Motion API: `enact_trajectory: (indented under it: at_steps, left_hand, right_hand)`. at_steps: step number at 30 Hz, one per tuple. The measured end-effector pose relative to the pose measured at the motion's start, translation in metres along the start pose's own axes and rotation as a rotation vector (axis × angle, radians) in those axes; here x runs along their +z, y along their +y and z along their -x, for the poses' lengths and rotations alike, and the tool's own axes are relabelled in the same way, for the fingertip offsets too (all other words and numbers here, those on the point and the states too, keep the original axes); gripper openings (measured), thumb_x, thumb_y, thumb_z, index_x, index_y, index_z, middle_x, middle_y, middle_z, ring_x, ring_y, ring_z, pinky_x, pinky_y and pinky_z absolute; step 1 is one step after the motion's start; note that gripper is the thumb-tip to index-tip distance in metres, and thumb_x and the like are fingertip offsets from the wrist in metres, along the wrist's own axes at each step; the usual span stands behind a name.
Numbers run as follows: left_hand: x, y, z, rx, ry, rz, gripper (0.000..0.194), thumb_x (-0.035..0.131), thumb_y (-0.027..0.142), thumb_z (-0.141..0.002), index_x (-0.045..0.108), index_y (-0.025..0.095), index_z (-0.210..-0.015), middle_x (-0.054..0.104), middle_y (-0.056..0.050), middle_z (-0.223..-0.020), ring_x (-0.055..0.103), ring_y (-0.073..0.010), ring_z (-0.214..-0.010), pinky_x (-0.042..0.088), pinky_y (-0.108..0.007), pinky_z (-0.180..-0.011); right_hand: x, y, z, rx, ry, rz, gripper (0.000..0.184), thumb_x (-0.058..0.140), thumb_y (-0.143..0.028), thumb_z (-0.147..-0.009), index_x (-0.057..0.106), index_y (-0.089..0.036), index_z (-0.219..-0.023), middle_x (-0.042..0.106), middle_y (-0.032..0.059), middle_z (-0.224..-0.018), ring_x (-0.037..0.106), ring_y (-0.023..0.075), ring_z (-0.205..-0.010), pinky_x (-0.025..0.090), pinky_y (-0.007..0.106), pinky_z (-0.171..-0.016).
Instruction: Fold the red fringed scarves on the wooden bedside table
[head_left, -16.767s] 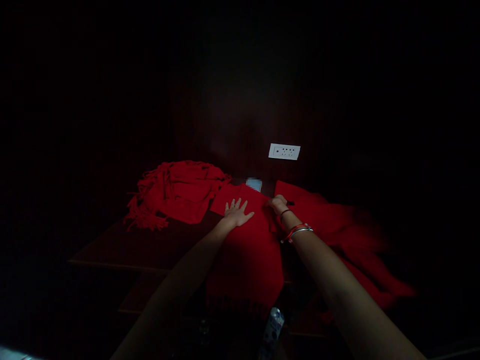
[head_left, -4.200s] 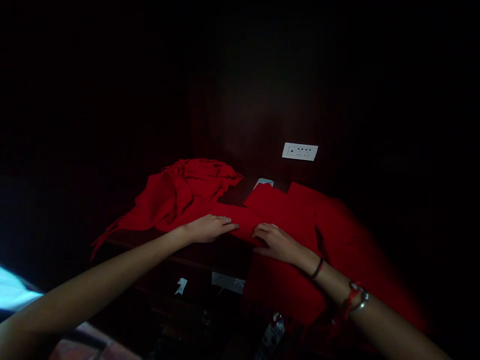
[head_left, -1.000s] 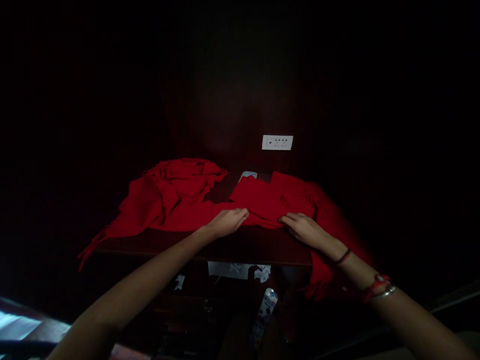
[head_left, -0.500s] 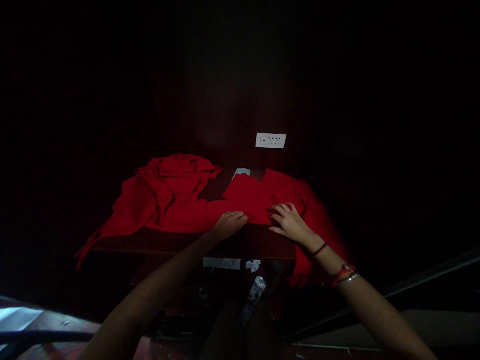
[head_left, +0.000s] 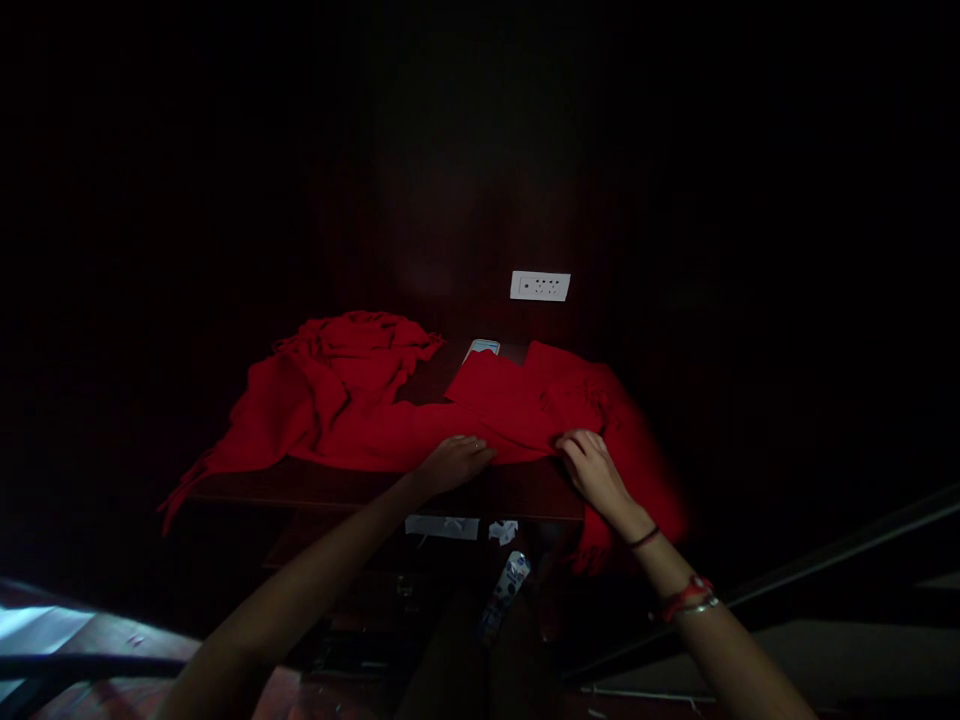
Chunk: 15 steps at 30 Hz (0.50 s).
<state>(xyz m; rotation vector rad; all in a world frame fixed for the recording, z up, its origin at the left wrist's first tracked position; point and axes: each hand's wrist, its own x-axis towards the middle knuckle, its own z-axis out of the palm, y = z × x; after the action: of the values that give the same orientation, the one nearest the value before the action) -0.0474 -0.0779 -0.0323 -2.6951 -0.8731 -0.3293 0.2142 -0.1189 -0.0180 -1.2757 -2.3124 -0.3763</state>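
Observation:
A long red fringed scarf (head_left: 390, 425) lies across a dark wooden table (head_left: 337, 488), bunched at the left and draped off the right end. My left hand (head_left: 452, 462) rests on the scarf's near edge at the middle, fingers curled over the cloth. My right hand (head_left: 594, 468) grips the scarf's edge a little to the right, fingers bent on the fabric. Bracelets sit on my right wrist (head_left: 686, 597).
A white wall socket (head_left: 540, 286) is set in the dark panel behind the table. A small pale card (head_left: 482, 347) lies at the table's back. White paper scraps (head_left: 442, 526) and a small bottle (head_left: 510, 578) sit on the shelf below.
My right hand has slid right and nearer along the scarf's edge since half a second ago. My left hand has barely moved. The view has shifted slightly.

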Motion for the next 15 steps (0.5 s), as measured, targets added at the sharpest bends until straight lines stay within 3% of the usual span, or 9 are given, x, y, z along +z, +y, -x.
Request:
enact_trajectory:
  at_steps: [5, 11, 15]
  left_hand:
    - [-0.006, 0.012, 0.003, 0.050, -0.042, -0.020, 0.020, 0.035, 0.022, -0.086, 0.054, 0.017, -0.089, 0.056, -0.004, -0.086, 0.053, -0.0154, -0.080, 0.041, -0.027, -0.067]
    - [-0.010, 0.032, -0.017, -0.004, -0.051, -0.076, 0.029, 0.038, 0.015, -0.084, 0.042, 0.019, -0.112, 0.053, -0.005, -0.104, 0.051, -0.0155, -0.095, 0.041, -0.025, -0.071]
    - [-0.006, 0.033, -0.027, -0.021, -0.093, -0.104, 0.027, 0.037, 0.014, -0.084, 0.043, 0.018, -0.110, 0.055, -0.006, -0.099, 0.053, -0.0156, -0.090, 0.042, -0.024, -0.065]
  right_hand:
    - [-0.001, 0.002, 0.006, -0.060, -0.027, 0.026, 0.023, 0.037, -0.014, -0.081, 0.058, -0.019, -0.087, 0.050, 0.0096, -0.103, 0.041, 0.0212, -0.098, 0.037, 0.037, -0.081]
    - [-0.005, 0.003, -0.005, -0.106, -0.091, 0.057, 0.023, 0.041, -0.020, -0.080, 0.055, -0.017, -0.099, 0.049, 0.0106, -0.109, 0.042, 0.0214, -0.100, 0.036, 0.037, -0.082]
    - [-0.002, 0.006, -0.008, -0.116, -0.110, 0.102, 0.019, 0.041, -0.019, -0.081, 0.058, -0.015, -0.087, 0.051, 0.0108, -0.107, 0.043, 0.0212, -0.099, 0.036, 0.037, -0.081]
